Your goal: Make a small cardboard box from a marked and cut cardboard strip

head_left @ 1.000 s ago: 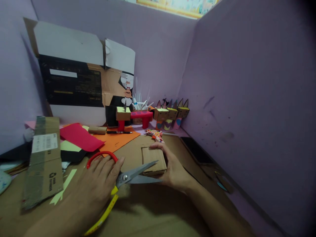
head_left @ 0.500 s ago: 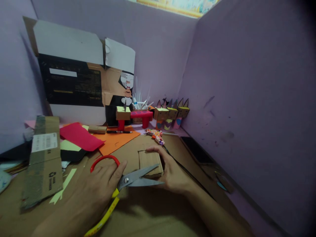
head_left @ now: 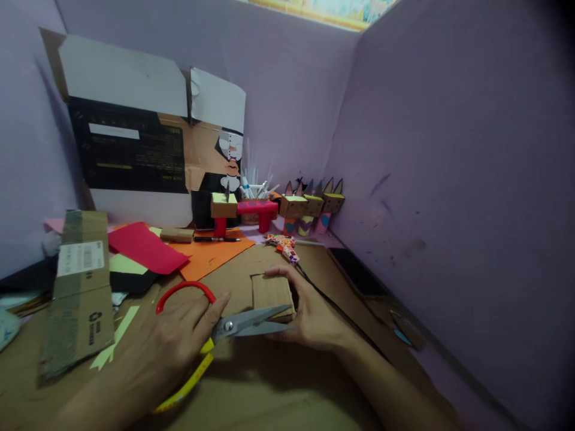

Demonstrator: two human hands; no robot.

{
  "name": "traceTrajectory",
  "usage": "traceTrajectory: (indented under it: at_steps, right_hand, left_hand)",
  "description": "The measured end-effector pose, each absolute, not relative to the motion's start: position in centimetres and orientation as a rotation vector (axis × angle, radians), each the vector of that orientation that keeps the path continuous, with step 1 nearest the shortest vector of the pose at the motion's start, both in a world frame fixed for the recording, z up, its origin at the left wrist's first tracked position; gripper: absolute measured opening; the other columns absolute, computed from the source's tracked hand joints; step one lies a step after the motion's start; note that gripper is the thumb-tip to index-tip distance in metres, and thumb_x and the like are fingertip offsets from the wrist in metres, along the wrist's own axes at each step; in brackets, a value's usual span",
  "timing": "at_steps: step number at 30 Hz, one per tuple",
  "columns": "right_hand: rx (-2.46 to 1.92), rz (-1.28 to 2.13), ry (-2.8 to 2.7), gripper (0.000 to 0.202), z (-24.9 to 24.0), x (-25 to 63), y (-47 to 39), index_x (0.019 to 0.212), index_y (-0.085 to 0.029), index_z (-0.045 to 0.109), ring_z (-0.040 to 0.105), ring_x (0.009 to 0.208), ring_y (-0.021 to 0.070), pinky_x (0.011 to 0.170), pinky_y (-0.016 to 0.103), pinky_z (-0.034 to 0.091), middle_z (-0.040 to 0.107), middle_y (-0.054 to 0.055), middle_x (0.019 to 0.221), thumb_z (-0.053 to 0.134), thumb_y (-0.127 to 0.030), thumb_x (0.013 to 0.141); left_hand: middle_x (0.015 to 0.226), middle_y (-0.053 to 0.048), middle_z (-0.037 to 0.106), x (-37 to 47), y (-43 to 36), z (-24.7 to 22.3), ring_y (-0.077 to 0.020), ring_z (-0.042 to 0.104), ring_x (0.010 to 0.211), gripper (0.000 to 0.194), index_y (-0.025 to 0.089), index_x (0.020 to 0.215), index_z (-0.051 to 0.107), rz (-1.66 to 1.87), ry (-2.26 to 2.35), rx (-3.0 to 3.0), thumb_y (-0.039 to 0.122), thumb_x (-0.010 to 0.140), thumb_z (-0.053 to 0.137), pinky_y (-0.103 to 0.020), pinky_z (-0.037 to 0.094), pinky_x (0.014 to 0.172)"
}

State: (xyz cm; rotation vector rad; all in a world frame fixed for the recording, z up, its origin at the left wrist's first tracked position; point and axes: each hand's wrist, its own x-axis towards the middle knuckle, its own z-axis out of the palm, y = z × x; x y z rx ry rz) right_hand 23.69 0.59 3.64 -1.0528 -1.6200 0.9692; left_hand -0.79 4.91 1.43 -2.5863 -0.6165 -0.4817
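My left hand (head_left: 182,335) is wrapped round the handles of a pair of scissors (head_left: 229,326), one loop red and the other yellow. The blades point right and stand slightly apart at the lower edge of a small cardboard box (head_left: 272,293). My right hand (head_left: 309,311) grips that box from its right side, thumb and fingers curled round it. Where the blade tips meet the box near my right fingers is hard to make out.
A taped cardboard strip (head_left: 83,299), red paper (head_left: 148,246) and orange paper (head_left: 220,254) lie left. A patterned glue gun (head_left: 285,246) with a black cord lies behind the box, a phone (head_left: 357,272) right. Small box-headed figures (head_left: 294,206) and an unfolded carton (head_left: 135,149) stand at the back.
The scissor blades have closed partway, and my left hand has shifted slightly left. My right hand and the box have stayed nearly still.
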Motion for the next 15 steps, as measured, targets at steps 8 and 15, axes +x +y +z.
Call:
traceTrajectory:
  at_steps: [8, 15]
  right_hand:
    - [-1.045, 1.032, -1.602, 0.067, 3.6, 23.8, 0.6, 0.109, -0.023, 0.041, 0.056, 0.083, 0.0175, 0.074, 0.030, 0.046, 0.053, 0.002, 0.101, 0.076, -0.012, 0.053]
    - [-1.107, 0.953, -1.593, 0.067, 3.8, 23.7, 0.7, 0.106, -0.023, 0.043, 0.054, 0.085, 0.0183, 0.075, 0.030, 0.045, 0.052, 0.001, 0.099, 0.076, -0.012, 0.049]
  left_hand:
    - [0.094, -0.013, 0.062, -1.3, 5.5, 0.5, -0.0257, 0.059, 0.085, 0.072, 0.014, 0.143, -0.003, -0.459, -0.630, -2.595, 0.003, 0.083, 0.034, -0.039, 0.049, 0.071]
    - [0.085, -0.009, 0.064, -1.4, 5.5, 0.2, -0.0218, 0.061, 0.075, 0.067, 0.013, 0.143, 0.009, -0.520, -0.577, -2.603, 0.003, 0.081, 0.032, -0.034, 0.050, 0.066]
